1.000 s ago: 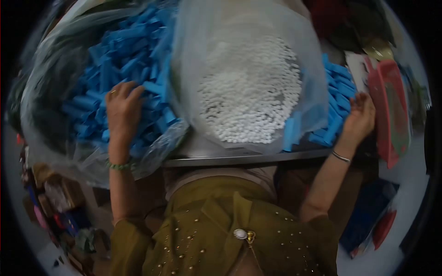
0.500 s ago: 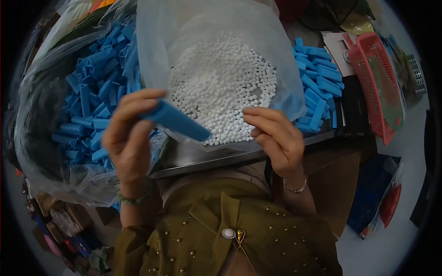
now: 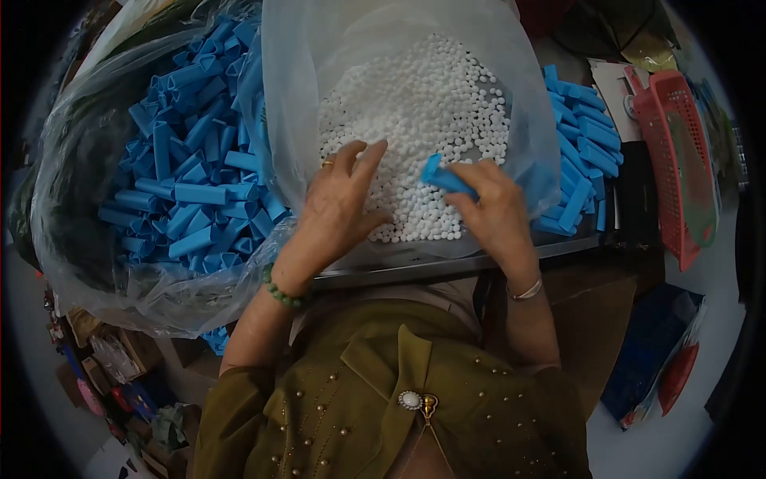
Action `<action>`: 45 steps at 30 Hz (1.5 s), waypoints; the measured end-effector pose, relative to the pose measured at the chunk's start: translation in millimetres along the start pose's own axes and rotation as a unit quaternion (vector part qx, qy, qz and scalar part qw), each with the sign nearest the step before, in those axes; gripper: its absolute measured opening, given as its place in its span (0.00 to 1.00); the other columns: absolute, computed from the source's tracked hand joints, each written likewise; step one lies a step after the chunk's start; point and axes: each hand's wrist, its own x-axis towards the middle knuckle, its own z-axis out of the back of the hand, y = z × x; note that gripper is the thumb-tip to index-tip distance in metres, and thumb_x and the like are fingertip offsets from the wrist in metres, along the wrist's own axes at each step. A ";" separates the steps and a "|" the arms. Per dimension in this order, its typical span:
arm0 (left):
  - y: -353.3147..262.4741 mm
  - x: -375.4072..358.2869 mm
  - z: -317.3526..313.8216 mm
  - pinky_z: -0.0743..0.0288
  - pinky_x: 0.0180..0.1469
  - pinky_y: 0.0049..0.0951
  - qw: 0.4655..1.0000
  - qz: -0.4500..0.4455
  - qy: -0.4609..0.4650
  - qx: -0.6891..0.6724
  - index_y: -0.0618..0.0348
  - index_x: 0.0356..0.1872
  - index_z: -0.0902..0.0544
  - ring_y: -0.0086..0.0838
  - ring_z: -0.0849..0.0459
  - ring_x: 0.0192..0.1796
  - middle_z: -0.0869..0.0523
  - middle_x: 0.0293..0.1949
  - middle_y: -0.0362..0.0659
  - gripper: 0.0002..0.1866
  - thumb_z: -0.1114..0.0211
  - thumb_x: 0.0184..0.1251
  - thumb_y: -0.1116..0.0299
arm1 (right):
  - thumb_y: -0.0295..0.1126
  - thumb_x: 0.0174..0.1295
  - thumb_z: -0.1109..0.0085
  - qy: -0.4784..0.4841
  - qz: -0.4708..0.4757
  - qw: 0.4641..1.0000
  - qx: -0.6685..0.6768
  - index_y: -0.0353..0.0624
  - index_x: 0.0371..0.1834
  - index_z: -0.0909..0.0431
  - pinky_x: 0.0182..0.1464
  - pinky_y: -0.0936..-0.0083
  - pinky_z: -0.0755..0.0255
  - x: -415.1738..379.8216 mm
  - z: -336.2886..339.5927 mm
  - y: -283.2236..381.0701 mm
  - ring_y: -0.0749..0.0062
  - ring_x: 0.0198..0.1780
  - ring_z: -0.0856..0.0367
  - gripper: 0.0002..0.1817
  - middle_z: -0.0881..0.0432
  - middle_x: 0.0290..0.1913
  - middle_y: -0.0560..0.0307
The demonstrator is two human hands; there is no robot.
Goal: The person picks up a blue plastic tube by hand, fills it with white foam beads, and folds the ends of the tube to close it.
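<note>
My right hand (image 3: 496,209) grips a blue triangular tube (image 3: 452,180) by its near part, with the tube's end pointing up and left over the white balls. Small white balls (image 3: 415,104) lie spread on a clear plastic bag (image 3: 311,40) in front of me. Over the left edge of the balls is my left hand (image 3: 339,195), fingers apart and nothing in it. Many more blue tubes (image 3: 195,193) fill a plastic-lined container on the left. Another pile of blue tubes (image 3: 586,144) lies to the right of the balls.
A pink perforated basket (image 3: 670,160) stands at the far right, beside a black object (image 3: 636,191). The metal table edge (image 3: 399,271) runs in front of my body. A clear plastic liner (image 3: 88,295) drapes over the left container's near side. Dark blue packaging (image 3: 650,343) sits lower right.
The blue tube has gone from my left hand into my right hand. My left hand has moved right, over the balls, with its fingers spread. The whole view has shifted slightly.
</note>
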 end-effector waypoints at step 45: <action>-4.7 9.5 -11.7 0.28 0.61 0.34 0.962 0.006 -0.036 -0.272 0.59 0.52 0.17 0.34 0.24 0.62 0.20 0.55 0.46 0.18 0.31 0.59 0.77 | 0.20 0.58 0.38 -0.106 0.018 0.990 -0.093 0.39 0.48 0.20 0.34 0.78 0.26 3.7 -28.0 14.0 0.76 0.34 0.19 0.13 0.20 0.41 0.56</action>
